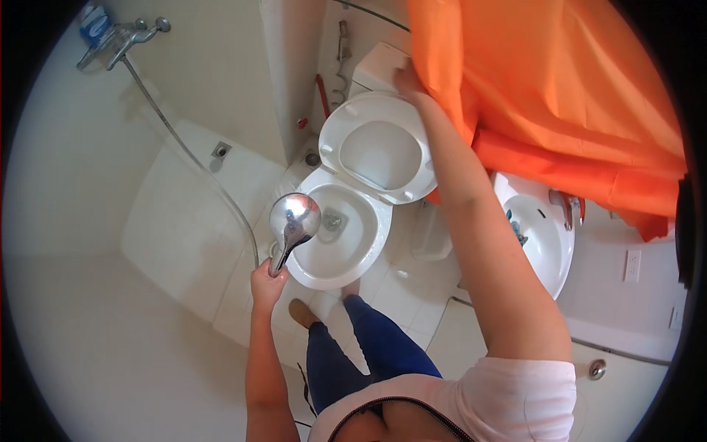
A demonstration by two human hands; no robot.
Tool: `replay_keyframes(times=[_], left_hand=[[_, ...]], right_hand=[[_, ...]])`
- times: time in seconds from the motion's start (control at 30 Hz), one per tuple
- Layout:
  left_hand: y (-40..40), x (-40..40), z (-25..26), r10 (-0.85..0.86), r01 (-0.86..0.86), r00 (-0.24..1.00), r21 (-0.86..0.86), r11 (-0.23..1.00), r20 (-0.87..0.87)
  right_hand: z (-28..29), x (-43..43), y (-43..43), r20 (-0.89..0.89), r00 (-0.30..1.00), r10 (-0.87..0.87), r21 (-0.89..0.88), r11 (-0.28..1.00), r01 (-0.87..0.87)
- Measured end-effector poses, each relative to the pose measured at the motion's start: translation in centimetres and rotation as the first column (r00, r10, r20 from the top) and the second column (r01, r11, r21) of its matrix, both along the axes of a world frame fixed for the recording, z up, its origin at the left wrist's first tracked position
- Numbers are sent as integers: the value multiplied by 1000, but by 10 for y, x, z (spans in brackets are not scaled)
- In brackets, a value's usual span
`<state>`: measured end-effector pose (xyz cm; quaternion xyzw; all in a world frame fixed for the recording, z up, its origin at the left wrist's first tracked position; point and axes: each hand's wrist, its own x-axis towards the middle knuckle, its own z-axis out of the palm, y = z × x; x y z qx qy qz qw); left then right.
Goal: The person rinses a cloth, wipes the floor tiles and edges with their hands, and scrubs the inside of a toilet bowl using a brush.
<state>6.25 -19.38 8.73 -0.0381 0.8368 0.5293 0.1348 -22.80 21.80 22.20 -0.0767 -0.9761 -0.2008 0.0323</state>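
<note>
My left hand (269, 280) grips the handle of a chrome shower head (295, 215), held over the left rim of a white toilet bowl (338, 232). Fine water spray shows near the shower head. A metal hose (193, 157) runs from my left hand up to a wall-mounted mixer tap (126, 43). The toilet's seat and lid (378, 146) stand raised against the cistern (381, 67). My right hand (409, 80), blurred, is by the cistern at the edge of an orange curtain (552, 72); its fingers are too unclear to tell whether they hold anything.
At right is a white washbasin (544, 226) with a tap (567, 209) and a teal item inside. A translucent bin (432, 235) stands between toilet and basin. Floor drains (221, 150) lie at left. A red stick (322, 95) leans behind the toilet. A door with a round knob (597, 369) is lower right.
</note>
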Motion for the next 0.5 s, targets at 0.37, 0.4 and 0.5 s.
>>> replay_keyframes(times=[0.37,0.4,0.5], left_hand=[[21,-12,14,110,-114,993,-194,974,-28],[26,-15,18,100,-107,994,-188,976,-46],[42,-26,29,91,-94,995,-139,986,-27]], right_hand=[[-55,-26,32,175,973,-150,-318,927,200],[-56,-26,37,333,942,-31,-5,999,34],[-53,-29,64,403,915,-18,114,993,-30]])
